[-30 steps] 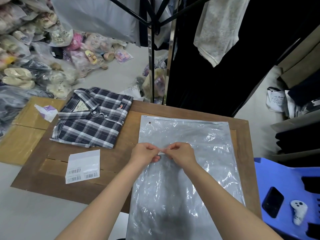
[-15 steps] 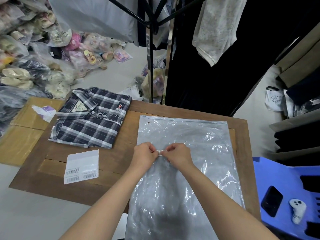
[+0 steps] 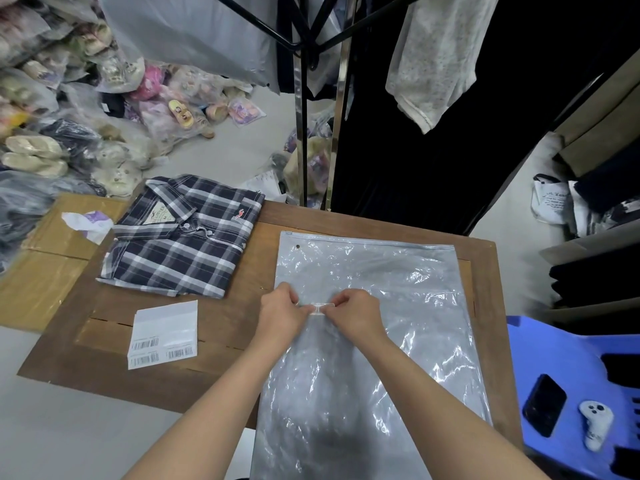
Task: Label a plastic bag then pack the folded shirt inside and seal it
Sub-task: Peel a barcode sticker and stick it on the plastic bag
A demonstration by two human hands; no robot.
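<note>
A clear plastic bag (image 3: pixel 374 341) lies flat on the wooden table (image 3: pixel 242 382), its zip edge at the far side. My left hand (image 3: pixel 280 315) and my right hand (image 3: pixel 356 315) meet over the bag's middle, each pinching one end of a small white label sticker (image 3: pixel 318 307) held just above the plastic. A folded dark plaid shirt (image 3: pixel 180 237) rests at the table's far left. A white sticker sheet (image 3: pixel 163 333) with barcodes lies on the table left of my left hand.
A blue plastic stool (image 3: pixel 571 375) at the right carries a black phone (image 3: pixel 543 405) and a white controller (image 3: pixel 595 424). A cardboard box (image 3: pixel 45 268) sits left of the table. Bagged slippers are piled at the far left; a clothes rack stands behind.
Both hands stay together over the bag; the label between the fingertips shows a little more, stretched flat. The camera has shifted slightly.
</note>
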